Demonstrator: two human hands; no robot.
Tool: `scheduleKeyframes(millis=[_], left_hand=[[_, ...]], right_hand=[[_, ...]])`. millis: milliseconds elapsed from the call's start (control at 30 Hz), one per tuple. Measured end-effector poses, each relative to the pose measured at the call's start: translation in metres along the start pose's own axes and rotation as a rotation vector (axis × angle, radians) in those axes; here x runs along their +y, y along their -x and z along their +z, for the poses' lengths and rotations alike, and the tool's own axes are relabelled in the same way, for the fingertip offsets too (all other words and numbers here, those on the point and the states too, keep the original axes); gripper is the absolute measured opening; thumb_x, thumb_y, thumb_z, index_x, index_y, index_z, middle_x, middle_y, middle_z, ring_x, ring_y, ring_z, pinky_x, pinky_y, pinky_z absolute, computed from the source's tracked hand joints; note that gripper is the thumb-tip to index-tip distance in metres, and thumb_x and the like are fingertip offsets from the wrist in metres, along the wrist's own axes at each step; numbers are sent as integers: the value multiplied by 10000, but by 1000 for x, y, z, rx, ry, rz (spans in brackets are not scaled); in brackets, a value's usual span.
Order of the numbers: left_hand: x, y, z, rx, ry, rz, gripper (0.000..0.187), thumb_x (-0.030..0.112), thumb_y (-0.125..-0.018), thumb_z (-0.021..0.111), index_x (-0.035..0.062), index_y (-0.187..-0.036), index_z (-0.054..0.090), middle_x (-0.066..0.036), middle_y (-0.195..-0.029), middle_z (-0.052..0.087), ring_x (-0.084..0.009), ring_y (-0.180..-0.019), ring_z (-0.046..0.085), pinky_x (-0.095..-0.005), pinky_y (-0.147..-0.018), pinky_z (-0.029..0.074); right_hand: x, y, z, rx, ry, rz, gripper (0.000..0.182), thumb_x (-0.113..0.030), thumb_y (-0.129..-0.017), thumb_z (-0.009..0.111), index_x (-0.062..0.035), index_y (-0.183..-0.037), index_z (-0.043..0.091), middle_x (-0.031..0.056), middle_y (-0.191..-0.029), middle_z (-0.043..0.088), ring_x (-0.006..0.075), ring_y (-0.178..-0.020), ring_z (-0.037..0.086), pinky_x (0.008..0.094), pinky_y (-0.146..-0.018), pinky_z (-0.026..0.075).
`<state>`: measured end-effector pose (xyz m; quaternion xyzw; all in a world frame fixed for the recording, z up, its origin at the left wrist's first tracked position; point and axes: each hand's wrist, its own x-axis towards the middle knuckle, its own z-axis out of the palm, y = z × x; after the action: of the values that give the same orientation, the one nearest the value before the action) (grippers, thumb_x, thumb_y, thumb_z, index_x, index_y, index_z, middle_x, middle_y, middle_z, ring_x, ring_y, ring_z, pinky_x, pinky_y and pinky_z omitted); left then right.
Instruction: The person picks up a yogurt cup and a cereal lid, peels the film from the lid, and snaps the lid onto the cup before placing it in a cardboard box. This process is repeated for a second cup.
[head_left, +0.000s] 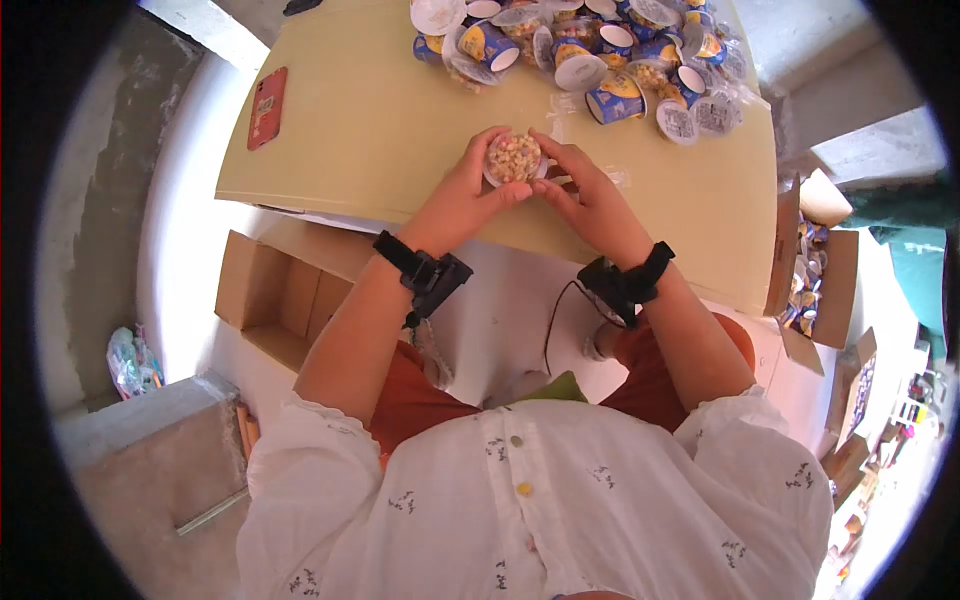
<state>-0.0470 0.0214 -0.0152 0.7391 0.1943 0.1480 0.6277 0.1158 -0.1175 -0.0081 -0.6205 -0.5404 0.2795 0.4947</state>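
Head view shows us cradling a small snack cup (514,158) between both hands, left hand (462,195) curled around its near-left side and right hand (592,195) pinching its right rim with fingertips. We judge it best to keep the cup level (its top looks open, contents showing) and brace it on the yellow table (380,130), short of the heap of blue cups (590,50) beyond our fingers.

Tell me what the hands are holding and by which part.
Both hands hold one small cup of snacks by its rim and sides: the left hand on its left, the right hand on its right, above the table.
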Motion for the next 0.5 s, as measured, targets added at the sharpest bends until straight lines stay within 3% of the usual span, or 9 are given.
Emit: scheduleKeyframes(millis=[100,167,267,400,467,500], left_hand=[[0,0,-3,21,-176,-18,761,317,-912,725,45,-1481,298,-136,-1371,503,-225,-1279,500,-357,-1077,408],[-5,-2,-3,52,-413,80,754,320,-907,729,38,-1471,315,-143,-1373,508,-228,-1273,507,-361,-1071,413],[-8,-3,-4,66,-471,102,741,319,-905,729,34,-1463,333,-150,-1384,506,-235,-1273,509,-363,-1063,419],[-10,4,-1,129,-361,68,755,315,-906,731,43,-1484,327,-144,-1392,503,-232,-1269,512,-359,-1051,428],[9,11,-3,99,-141,-28,888,440,-844,759,16,-1489,320,-193,-1420,502,-358,-1332,475,-412,-1096,385],[8,10,-7,39,-102,-23,940,448,-841,766,30,-1525,275,-201,-1463,470,-370,-1345,463,-422,-1115,373]], right_hand=[[7,0,3,-8,-44,16,559,-134,-950,657,-131,-1469,449,152,-1223,574,265,-1035,619,356,-881,523],[11,1,4,-3,-50,7,560,-134,-951,656,-138,-1471,447,155,-1233,573,267,-1029,623,357,-894,519],[10,-1,7,8,-58,1,562,-127,-951,656,-123,-1470,440,159,-1249,576,262,-1030,629,361,-912,514],[4,4,7,24,-60,35,557,-126,-952,657,-98,-1464,441,166,-1276,569,260,-1048,631,357,-915,515],[-2,6,6,14,-45,104,558,-130,-952,657,-98,-1465,440,172,-1337,546,272,-1072,631,345,-919,514],[-7,8,5,3,-29,141,559,-132,-952,657,-105,-1467,440,175,-1387,526,282,-1087,630,335,-922,513]])
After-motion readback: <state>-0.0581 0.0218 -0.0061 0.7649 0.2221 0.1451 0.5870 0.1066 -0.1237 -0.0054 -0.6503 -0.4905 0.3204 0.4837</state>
